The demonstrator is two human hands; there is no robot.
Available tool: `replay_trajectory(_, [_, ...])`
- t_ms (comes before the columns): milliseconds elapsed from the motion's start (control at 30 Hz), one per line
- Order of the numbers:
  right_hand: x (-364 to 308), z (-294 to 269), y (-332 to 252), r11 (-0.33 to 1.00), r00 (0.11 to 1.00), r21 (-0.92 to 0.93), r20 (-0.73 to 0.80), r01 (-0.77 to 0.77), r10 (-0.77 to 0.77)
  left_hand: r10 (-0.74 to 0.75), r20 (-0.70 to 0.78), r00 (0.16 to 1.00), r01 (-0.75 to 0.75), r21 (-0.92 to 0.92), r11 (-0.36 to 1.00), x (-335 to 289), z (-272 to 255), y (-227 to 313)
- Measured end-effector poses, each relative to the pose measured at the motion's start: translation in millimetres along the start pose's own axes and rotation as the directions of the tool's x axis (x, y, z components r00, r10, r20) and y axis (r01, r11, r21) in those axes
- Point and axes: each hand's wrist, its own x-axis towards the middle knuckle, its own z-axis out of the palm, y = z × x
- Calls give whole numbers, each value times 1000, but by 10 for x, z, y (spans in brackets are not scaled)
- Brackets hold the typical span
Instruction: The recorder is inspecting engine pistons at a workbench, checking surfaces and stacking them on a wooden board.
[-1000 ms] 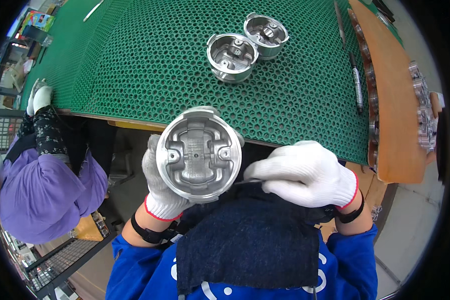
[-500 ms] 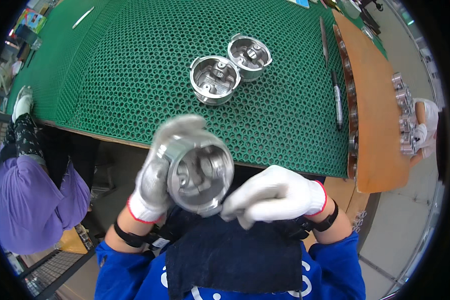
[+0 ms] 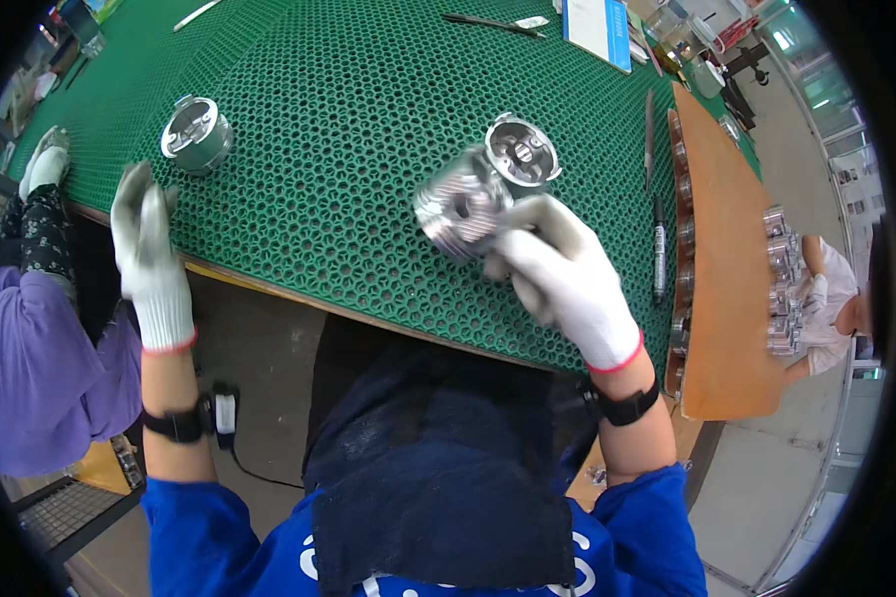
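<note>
L hand (image 3: pixel 149 237) ~9 o'clk: gloved, fingers stretched & loosely parted, just beside L piston (image 3: pixel 199 144) at 10, cup side up on green mat (image 3: pixel 348 234). Held piston (image 3: pixel 458 209) at 12: tilted, blurred, edge pinched by R hand (image 3: pixel 572 274) ~2-3. Rear piston (image 3: pixel 524 159) at 1: cup up, bosses visible inside. Jar (image 3: pixel 709 80) ~2, contents too small to tell. Brown board (image 3: pixel 732 279) at 3, row pistons (image 3: pixel 782 261) both sides.

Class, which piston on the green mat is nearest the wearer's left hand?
The piston standing alone beside the left hand; the others are farther right.
</note>
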Motion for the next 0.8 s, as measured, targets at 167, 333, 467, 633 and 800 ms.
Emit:
replay_trajectory(167, [-475,-64,494,415,972,880,188,-230,141,-65,345,936,149,-224,963,-837,247,568])
replay_trajectory(333, [-689,-11,577,102,949,943,314,-315,30,-13,628,778,301,-355,885,-1140,639,843])
replay_trajectory(467, [-688,18,482,462,969,871,230,-165,-87,-74,754,652,692,-553,464,-1304,878,1021])
replay_trajectory(633, [-831,22,63,912,901,397,426,-104,-83,-271,827,493,852,-396,342,-1360,947,1038])
replay_trajectory(800, [-709,-32,431,683,718,-337,-32,647,-696,-20,936,353,919,-350,-183,-1298,825,978])
